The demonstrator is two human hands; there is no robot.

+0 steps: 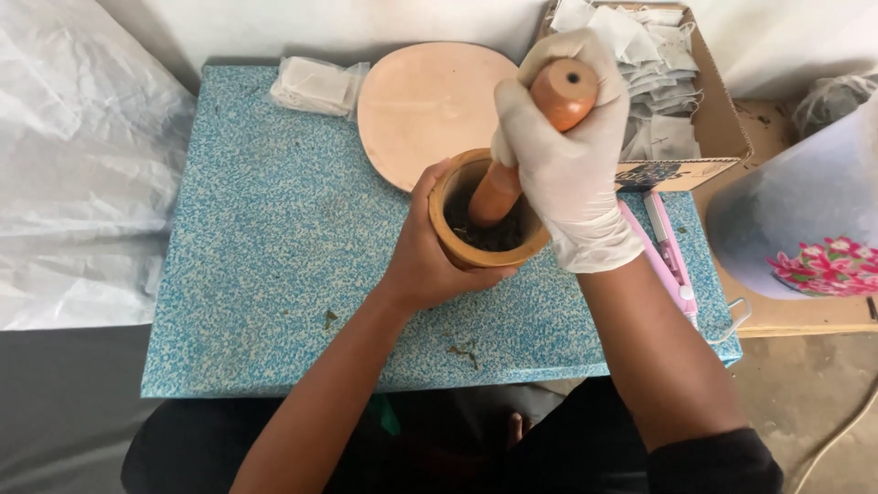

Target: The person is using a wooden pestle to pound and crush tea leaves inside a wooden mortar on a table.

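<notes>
A small wooden mortar stands near the middle of a blue speckled board. Dark crushed leaves lie inside it. My left hand, bare, wraps around the mortar's left side. My right hand, in a white glove, grips a wooden pestle near its rounded top, and the pestle's lower end rests in the leaves.
A round wooden plate lies behind the mortar, with small white paper bags to its left. A cardboard box full of white bags sits at the back right. A pink sealer tool lies on the right. A translucent bucket with flowers stands at far right.
</notes>
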